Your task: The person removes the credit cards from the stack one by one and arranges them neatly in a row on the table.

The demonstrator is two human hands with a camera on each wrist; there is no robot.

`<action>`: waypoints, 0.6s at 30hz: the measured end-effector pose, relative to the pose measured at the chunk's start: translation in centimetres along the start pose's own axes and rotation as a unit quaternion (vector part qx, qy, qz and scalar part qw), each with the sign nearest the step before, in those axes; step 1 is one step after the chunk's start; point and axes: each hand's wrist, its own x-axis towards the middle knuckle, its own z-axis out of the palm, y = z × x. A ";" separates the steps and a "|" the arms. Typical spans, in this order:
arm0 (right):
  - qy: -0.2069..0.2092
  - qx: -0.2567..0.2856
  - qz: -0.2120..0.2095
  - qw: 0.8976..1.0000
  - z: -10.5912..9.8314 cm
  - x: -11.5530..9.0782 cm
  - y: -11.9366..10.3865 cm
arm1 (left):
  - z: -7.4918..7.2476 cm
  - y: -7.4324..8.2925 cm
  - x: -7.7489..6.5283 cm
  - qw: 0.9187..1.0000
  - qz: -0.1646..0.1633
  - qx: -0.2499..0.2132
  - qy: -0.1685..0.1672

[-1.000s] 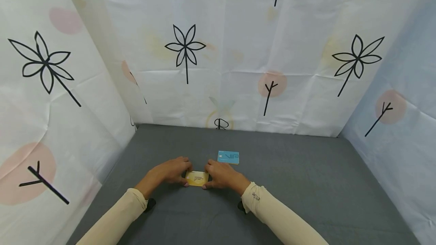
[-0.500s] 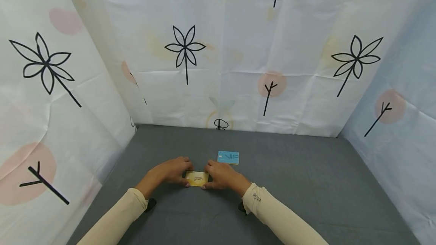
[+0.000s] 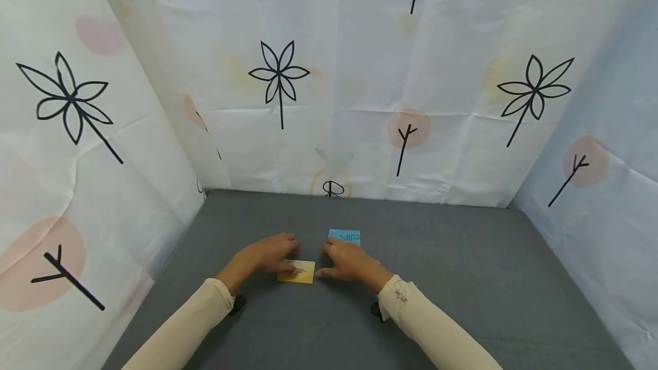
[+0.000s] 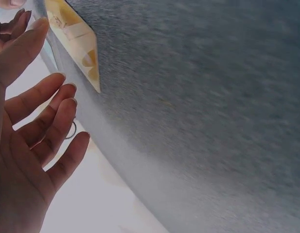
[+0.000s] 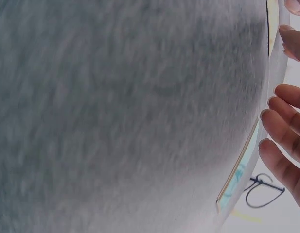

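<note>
A yellow card [image 3: 307, 273] lies flat on the grey cloth. Over its left end reaches the thumb of the left hand [image 3: 267, 253], whose other fingers are loosely bent beyond the card's far left corner. In the left wrist view that hand [image 4: 40, 141] has spread, relaxed fingers beside the yellow card [image 4: 77, 41], none curled round it. Just right of the card, with a gap between, hovers the right hand [image 3: 354, 261], thumb and fingers apart. Behind it lies a blue card [image 3: 344, 235] with large lettering, its near edge partly hidden by the fingers.
Grey cloth [image 3: 442, 290] covers the table surface. Pale fabric walls [image 3: 349, 73] with black flower and twig prints rise at the back and both sides. Cream sleeves [image 3: 180, 324] cover both forearms.
Both hands have let go of the yellow card's ends. The right hand has shifted right, partly over the blue card. The left hand has moved slightly right, its thumb over the yellow card.
</note>
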 end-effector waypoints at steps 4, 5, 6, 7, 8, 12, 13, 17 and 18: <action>0.005 -0.005 0.014 1.000 0.0 -0.3 0.9 | -0.4 0.6 1.0 1.000 0.006 0.006 -0.005; 0.007 -0.007 0.016 1.000 0.0 -0.4 1.2 | -0.4 0.7 1.2 1.000 0.009 0.011 -0.005; 0.011 -0.010 0.018 1.000 0.0 -0.4 1.4 | -0.5 0.7 1.5 1.000 0.011 0.014 -0.004; 0.015 -0.013 0.019 1.000 0.0 -0.5 1.6 | -0.5 0.8 1.7 1.000 0.013 0.019 -0.003; 0.019 -0.016 0.021 0.999 0.0 -0.6 1.8 | -0.5 0.9 2.0 1.000 0.015 0.022 0.001; 0.037 -0.026 0.024 0.999 -0.3 -0.9 2.5 | -0.6 1.1 3.0 0.999 0.028 0.029 0.017; 0.040 -0.028 0.025 0.998 -0.4 -1.0 2.7 | -0.7 1.2 3.2 0.999 0.030 0.031 0.020; 0.056 -0.030 0.037 0.997 -0.5 -1.2 3.5 | -0.7 1.6 4.2 0.999 0.027 0.033 0.024; 0.060 -0.030 0.041 0.997 -0.5 -1.3 3.7 | -0.7 1.7 4.4 0.999 0.026 0.035 0.025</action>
